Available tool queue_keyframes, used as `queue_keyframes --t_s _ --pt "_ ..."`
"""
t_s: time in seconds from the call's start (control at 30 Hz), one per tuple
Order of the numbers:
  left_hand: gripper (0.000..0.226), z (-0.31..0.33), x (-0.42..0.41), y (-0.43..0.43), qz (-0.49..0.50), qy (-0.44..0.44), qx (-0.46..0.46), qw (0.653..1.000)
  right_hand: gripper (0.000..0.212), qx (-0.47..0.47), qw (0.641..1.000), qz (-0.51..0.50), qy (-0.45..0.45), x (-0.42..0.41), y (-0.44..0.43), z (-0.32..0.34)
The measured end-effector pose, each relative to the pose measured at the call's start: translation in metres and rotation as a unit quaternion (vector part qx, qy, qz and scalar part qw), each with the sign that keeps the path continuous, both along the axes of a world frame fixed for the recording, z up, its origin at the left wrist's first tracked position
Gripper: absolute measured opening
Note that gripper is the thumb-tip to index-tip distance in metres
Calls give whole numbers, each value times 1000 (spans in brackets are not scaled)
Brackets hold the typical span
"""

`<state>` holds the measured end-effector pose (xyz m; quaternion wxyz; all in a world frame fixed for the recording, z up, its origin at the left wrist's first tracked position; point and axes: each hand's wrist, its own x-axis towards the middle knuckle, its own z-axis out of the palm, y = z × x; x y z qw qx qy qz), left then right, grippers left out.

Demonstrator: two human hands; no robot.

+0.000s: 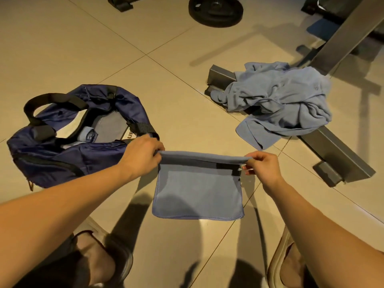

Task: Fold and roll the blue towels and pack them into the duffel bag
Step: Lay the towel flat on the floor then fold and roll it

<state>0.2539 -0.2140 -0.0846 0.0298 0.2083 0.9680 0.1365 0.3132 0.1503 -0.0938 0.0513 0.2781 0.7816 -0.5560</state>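
Down at floor level, a folded blue towel [198, 192] lies flat on the tiles, its far edge turned over into the start of a roll. The left hand [141, 155] pinches one end of that roll, the right hand [262, 166] the other, fingers curled round the fabric. Just left sits the duffel bag [68, 140], mouth open, with what looks like a rolled towel already inside. A heap of towels [278, 100] waits on a metal frame [336, 154]. If one hand rolls faster, I'd expect a cone-shaped, loose roll that unravels when lifted toward the bag.
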Motion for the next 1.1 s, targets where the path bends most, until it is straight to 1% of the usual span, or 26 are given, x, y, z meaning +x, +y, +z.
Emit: queue_keyframes --t_s 0.07,0.13,0.2,0.23,0.27,0.37,0.43,0.53,0.63,0.77,0.87,0.93,1.0,1.1 --pt "11 -6 22 -5 -35 6 -9 999 14 30 999 9 -10 18 -3 -5" --pt "11 -16 42 -9 -71 -3 -29 997 16 92 995 38 -14 38 -4 -15" --pt "9 -28 57 -12 -87 -25 -51 995 20 142 988 57 -27 57 -3 -28" --pt "8 -33 65 -13 -89 -38 -57 994 18 148 987 56 -36 65 -3 -35" --pt "9 -39 72 -13 -90 -50 -62 993 18 143 987 48 -47 73 -4 -39" --pt "9 -52 97 -11 -82 -65 -83 991 26 79 993 12 -81 91 -17 -43" --pt "11 -59 110 -12 -70 -63 -87 992 22 52 995 5 -91 99 -22 -47" --pt "20 -68 125 -19 -56 -47 -75 994 21 34 994 4 -104 109 -24 -53" --pt "24 -71 134 -23 -59 -57 -83 993 23 9 992 1 -129 115 -25 -55" --pt "19 -74 142 -20 -80 -91 -101 987 24 -2 990 -17 -142 119 -26 -56" --pt "16 -72 146 -17 -73 -100 -87 988 24 -9 989 -33 -146 121 -27 -57" --pt "15 -72 148 -16 -66 -102 -76 990 19 -16 987 -47 -153 123 -26 -59" --pt "17 -74 149 -17 -74 -105 -98 987 12 -42 985 -61 -157 126 -25 -62" --pt "24 -81 150 -24 -89 -96 -133 982 18 -63 981 -89 -158 130 -25 -66"
